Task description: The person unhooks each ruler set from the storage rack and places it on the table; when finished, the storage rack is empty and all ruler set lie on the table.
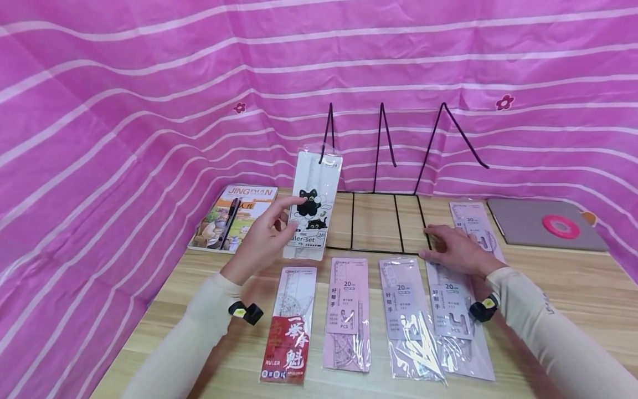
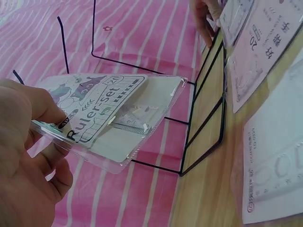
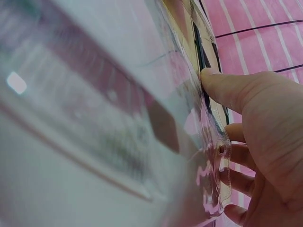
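Observation:
My left hand [image 1: 266,235] pinches a flat ruler-set packet [image 1: 310,221] by its left edge, thumb in front. The packet is white with black cartoon cats and stands upright at the left prong of a black wire rack [image 1: 352,221]. The prong's tip shows in front of the packet's clear top flap. My right hand [image 1: 458,249] holds the rack's base at its front right corner, with the thumb [image 3: 215,82] against the wire. Under that wrist lies a pink ruler packet [image 1: 451,310]. The rack's middle and right prongs carry nothing.
Along the front lie a red-and-white ruler packet [image 1: 289,327] and two pink ones, left [image 1: 347,316] and right [image 1: 406,310]. Another pink packet [image 1: 466,213] lies behind my right hand. A magazine with a pen [image 1: 231,219] is at left, a grey laptop [image 1: 528,221] with a pink ring at right.

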Action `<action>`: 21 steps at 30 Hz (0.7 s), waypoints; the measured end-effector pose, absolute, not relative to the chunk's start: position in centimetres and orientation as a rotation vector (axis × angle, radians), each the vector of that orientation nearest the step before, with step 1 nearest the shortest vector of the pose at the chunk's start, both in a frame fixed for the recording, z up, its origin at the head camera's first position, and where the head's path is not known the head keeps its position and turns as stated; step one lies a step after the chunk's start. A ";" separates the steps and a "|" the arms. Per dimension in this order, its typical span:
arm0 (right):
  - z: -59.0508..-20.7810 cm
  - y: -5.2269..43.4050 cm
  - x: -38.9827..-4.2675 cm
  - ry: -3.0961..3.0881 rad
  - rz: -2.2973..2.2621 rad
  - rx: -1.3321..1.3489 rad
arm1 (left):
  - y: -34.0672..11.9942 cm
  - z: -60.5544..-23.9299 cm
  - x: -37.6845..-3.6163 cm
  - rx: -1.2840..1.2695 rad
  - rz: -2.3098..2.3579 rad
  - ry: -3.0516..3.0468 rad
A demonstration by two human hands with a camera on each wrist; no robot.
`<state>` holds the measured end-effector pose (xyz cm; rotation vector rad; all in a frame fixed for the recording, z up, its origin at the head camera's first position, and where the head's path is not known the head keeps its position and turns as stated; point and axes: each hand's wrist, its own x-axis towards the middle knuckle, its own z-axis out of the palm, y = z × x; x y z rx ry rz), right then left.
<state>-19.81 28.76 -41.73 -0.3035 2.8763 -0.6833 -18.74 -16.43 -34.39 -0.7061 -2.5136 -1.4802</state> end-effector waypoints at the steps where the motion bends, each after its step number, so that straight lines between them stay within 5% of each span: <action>1: -41.7 28.7 -19.8 2.875 -0.685 -0.303 | -16.6 -34.4 -18.4 -0.714 -1.477 -2.513; 21: -41.9 28.9 -20.1 2.874 -0.681 -0.297 | -20.2 -35.0 -13.7 -0.683 -1.491 -2.462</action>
